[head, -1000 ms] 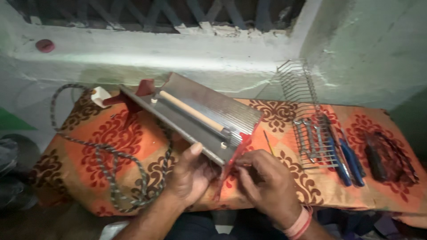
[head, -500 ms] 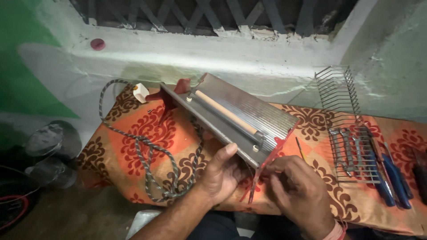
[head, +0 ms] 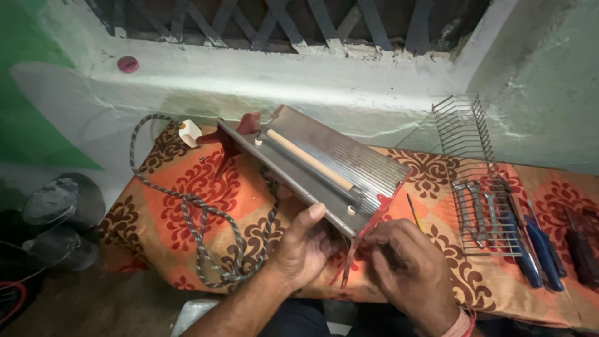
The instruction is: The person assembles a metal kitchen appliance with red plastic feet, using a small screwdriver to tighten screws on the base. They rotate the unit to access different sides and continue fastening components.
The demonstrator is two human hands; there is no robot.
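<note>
Orange patterned cloth (head: 206,181) fills mid-frame; my left hand (head: 302,246) clamps the stiff, sharp-edged metal heater (head: 324,165) underneath, right hand (head: 405,268) pinching its brittle red end plate (head: 368,231).

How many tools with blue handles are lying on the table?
2, as far as I can tell: both blue-handled tools lie side by side on the patterned cloth, just right of the wire grille. The grille may hide more.

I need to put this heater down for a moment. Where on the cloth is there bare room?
Free: the orange cloth between the heater and the wire grille, apart from a thin yellow-handled tool. Crowded: the braided cord loops across the left part; spanners and blue-handled tools fill the right. Both hands occupy the front edge.
</note>
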